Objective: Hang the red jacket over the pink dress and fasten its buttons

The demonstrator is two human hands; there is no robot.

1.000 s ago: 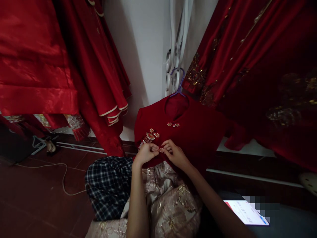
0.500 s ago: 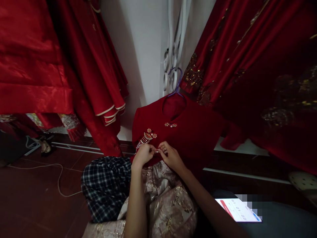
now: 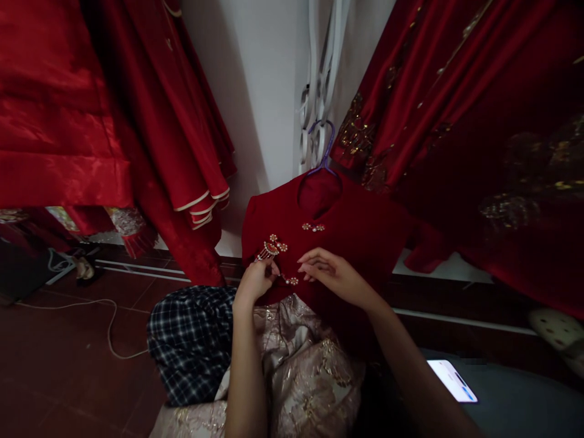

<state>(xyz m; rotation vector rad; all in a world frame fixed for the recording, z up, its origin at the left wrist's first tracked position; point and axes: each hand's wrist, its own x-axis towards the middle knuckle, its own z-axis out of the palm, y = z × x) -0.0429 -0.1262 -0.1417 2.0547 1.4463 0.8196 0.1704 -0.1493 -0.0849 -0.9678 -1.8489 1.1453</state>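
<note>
A red top [image 3: 365,225] hangs on a purple hanger [image 3: 326,152] before me. One jewelled clasp [image 3: 313,227] lies below its neckline, a second jewelled clasp [image 3: 292,281] sits lower down. Left of these is a beaded brooch [image 3: 271,248] with tassels, partly covered by my left hand [image 3: 256,281]. That hand's fingers are curled in a pinch at the left end of the lower clasp; what is between them is hidden. My right hand [image 3: 331,272] is off the clasp, above and right of it, fingers stretched out and holding nothing.
Red garments [image 3: 182,121] hang on the left, and gold-decorated red garments [image 3: 410,103] on the right. Shiny patterned fabric [image 3: 314,389] and dark checked cloth [image 3: 191,340] lie below my arms. A lit phone [image 3: 451,382] rests at lower right. A cable [image 3: 109,328] crosses the floor.
My right hand has let go of the lower clasp and moved up and right, its fingers straightening. My left hand has shifted slightly left, so more of the clasp shows.
</note>
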